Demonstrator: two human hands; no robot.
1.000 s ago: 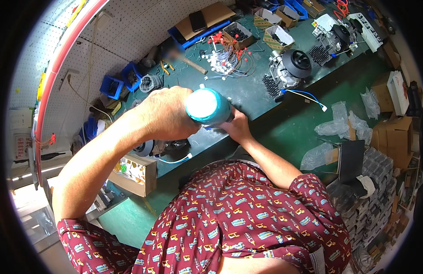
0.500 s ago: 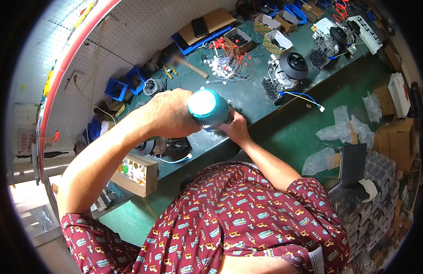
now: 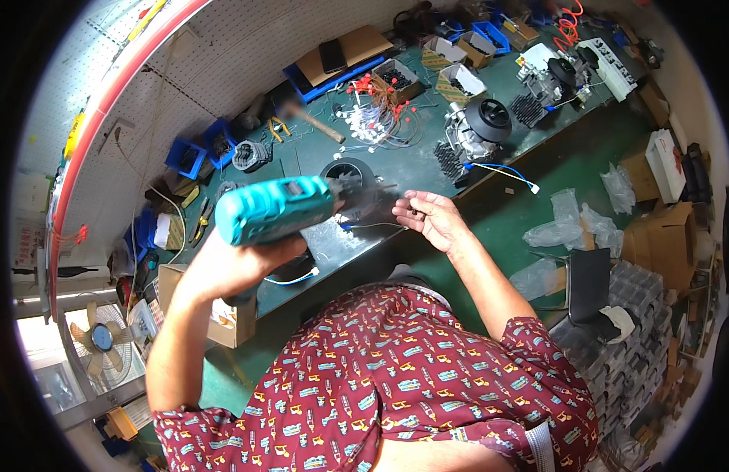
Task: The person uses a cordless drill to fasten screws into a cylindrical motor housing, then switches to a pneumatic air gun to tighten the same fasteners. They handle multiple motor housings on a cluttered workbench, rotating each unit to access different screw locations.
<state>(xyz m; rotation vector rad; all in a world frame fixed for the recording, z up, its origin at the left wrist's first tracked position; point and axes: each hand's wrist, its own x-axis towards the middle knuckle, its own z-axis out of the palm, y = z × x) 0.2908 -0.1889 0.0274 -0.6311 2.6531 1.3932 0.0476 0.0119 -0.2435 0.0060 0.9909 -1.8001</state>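
My left hand is wrapped round the grip of a teal cordless drill, held level with its dark nose to the right. The bit end points toward my right hand, which is turned partly palm up with fingers curled. Small dark screws, as they appear, sit at its fingers. Behind the drill's nose stands a motor assembly with a round black fan cover, partly hidden by the drill. A thin white lead runs from it under my right fingers.
Another motor assembly stands farther right on the green bench, with more beyond. A wire bundle, a hammer, pliers, blue bins and cartons lie along the back. Plastic bags lie on the floor.
The drill has swung from pointing away from me to level, moving left and nearer with my left hand. My right hand has come away from it to the right, fingers more spread.
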